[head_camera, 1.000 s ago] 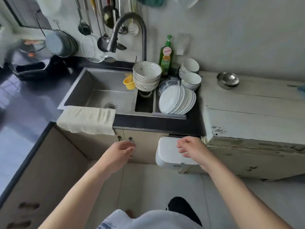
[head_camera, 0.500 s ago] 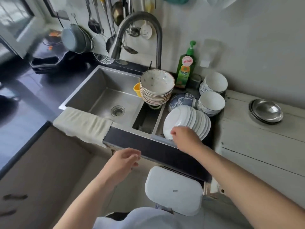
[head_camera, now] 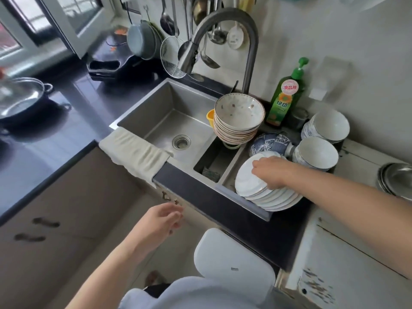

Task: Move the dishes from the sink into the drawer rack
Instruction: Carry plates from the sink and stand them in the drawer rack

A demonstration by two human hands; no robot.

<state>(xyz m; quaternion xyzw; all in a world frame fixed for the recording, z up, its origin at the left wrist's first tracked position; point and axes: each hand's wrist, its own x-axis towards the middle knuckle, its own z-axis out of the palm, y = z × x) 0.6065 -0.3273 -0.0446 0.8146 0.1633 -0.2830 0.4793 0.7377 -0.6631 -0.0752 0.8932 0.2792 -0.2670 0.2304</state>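
Note:
A leaning row of white plates (head_camera: 252,186) stands in the steel sink's (head_camera: 156,114) right section. My right hand (head_camera: 270,172) lies on the front plates, fingers curled over the top rim of the first one. A tall stack of speckled bowls (head_camera: 239,121) sits on the sink's divider. A blue patterned bowl (head_camera: 269,141) lies upside down behind the plates. White bowl stacks (head_camera: 316,152) stand at the right. My left hand (head_camera: 161,219) hovers loosely curled and empty in front of the cabinet doors (head_camera: 89,208), near their small handles.
A faucet (head_camera: 223,36) arches over the sink. A green soap bottle (head_camera: 286,94) stands behind the bowls. A cloth (head_camera: 136,152) hangs over the sink's front edge. A white bin lid (head_camera: 231,259) is below the counter. Steel bowls (head_camera: 396,177) sit far right. Utensils hang on the wall.
My right hand rose from the bin lid up to the plates and now grasps the front one. My view moved closer to the sink. The left hand stayed by the cabinet doors.

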